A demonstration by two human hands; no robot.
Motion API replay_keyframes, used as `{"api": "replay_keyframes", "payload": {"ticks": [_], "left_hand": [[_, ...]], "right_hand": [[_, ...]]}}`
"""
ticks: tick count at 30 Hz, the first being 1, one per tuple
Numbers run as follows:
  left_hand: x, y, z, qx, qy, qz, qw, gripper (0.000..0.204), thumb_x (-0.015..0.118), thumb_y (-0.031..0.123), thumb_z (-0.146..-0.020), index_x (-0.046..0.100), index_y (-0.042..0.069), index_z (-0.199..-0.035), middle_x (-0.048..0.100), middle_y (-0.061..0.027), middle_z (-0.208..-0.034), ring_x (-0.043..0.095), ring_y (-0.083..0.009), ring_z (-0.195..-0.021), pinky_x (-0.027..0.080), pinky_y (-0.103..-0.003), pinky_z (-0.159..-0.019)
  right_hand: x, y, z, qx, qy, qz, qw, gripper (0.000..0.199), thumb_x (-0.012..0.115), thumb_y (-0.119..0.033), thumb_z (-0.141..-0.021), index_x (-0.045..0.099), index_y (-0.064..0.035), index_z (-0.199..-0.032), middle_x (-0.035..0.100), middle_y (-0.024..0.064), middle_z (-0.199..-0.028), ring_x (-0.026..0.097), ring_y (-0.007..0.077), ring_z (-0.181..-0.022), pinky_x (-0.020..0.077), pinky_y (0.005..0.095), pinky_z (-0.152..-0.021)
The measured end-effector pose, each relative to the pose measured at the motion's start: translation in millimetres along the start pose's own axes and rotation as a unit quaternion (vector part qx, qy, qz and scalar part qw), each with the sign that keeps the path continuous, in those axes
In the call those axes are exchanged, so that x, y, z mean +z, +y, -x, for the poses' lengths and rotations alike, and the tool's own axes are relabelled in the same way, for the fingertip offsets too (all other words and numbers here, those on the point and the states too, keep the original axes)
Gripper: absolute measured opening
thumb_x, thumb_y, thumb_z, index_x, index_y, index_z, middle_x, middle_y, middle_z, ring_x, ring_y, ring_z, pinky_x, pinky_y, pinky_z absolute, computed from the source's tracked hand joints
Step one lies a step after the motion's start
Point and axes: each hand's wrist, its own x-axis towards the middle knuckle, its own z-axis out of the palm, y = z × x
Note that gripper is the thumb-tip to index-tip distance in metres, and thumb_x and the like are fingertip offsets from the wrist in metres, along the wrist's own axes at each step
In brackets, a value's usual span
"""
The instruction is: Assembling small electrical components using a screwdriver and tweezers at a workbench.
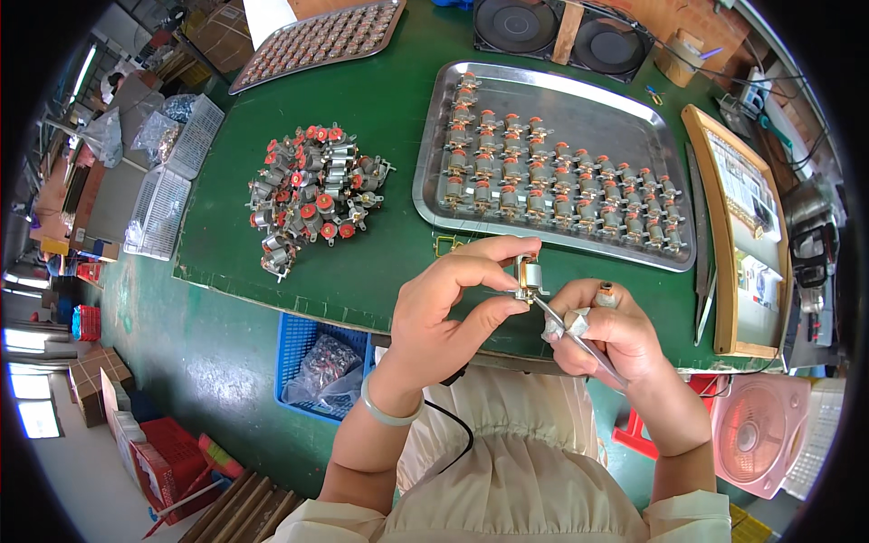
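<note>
Head view, left: a rounded heap of silver metal cylinders with red caps (308, 206) is lying on the green tabletop (348, 285).
Left hand (444, 315): thumb and fingers are pinching one component.
Pinched piece: a small silver metal cylindrical component (532, 273) is standing nearly upright between those fingertips.
Tool: a slender grey metal pointed tool (595, 356) is slanting in from lower right, its tip seemingly touching the component's base.
Right hand (626, 340): white-wrapped fingers are closing around the shaft.
Unclear: fingers are covering the tool's middle; its exact type is remaining uncertain.
</note>
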Motion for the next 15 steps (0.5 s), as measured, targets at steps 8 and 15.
{"api": "replay_keyframes", "payload": {"ticks": [8, 15], "left_hand": [[0, -6, 1, 0.061, 0.06, -0.063, 0.994, 0.025, 0.064, -0.003, -0.073, 0.052, 0.0, -0.096, 0.056, -0.0193, -0.109, 0.057, -0.0261, -0.099, 0.048, -0.031, -0.08], [2, -7, 0, 0.097, 0.082, -0.094, 0.987, 0.027, 0.066, -0.001, -0.072, 0.052, 0.002, -0.094, 0.056, -0.0194, -0.109, 0.057, -0.0269, -0.099, 0.048, -0.032, -0.08]], "right_hand": [[11, -6, 6, -0.122, 0.061, 0.316, 0.939, 0.014, 0.054, -0.006, -0.078, 0.056, 0.0038, -0.088, 0.053, 0.0051, -0.06, 0.048, 0.0104, -0.048, 0.0365, 0.0229, -0.045], [-1, 13, -3, -0.189, 0.116, 0.762, 0.608, 0.022, 0.061, -0.002, -0.065, 0.052, -0.0007, -0.085, 0.057, 0.0122, -0.071, 0.058, 0.0291, -0.061, 0.0449, 0.0371, -0.05]]}}
